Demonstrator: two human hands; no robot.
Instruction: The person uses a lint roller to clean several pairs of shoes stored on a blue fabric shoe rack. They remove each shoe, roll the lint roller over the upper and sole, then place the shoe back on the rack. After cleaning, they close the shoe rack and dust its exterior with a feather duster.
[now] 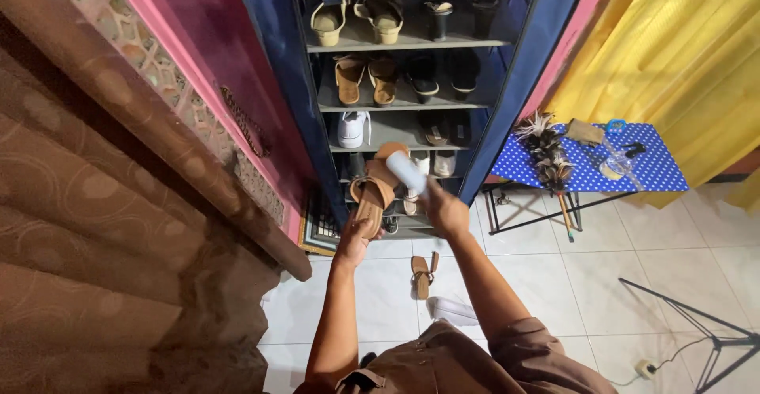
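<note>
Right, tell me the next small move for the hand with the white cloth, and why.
Probably bring the white cloth in the right hand down onto the brown sandal and wipe its strap. The left hand holds that sandal up by the heel, sole side toward the rack, and the cloth hovers just beside it without clearly touching.

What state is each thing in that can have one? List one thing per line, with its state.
Left hand: closed on the brown sandal, held up.
Brown sandal: lifted, sole toward the rack.
Right hand: gripping the white cloth, raised.
White cloth: blurred, against the sandal.
Second sandal: lying on the floor tiles.
Shoe rack: cover open, shelves filled.
Feather duster: lying on the dotted table.
</note>
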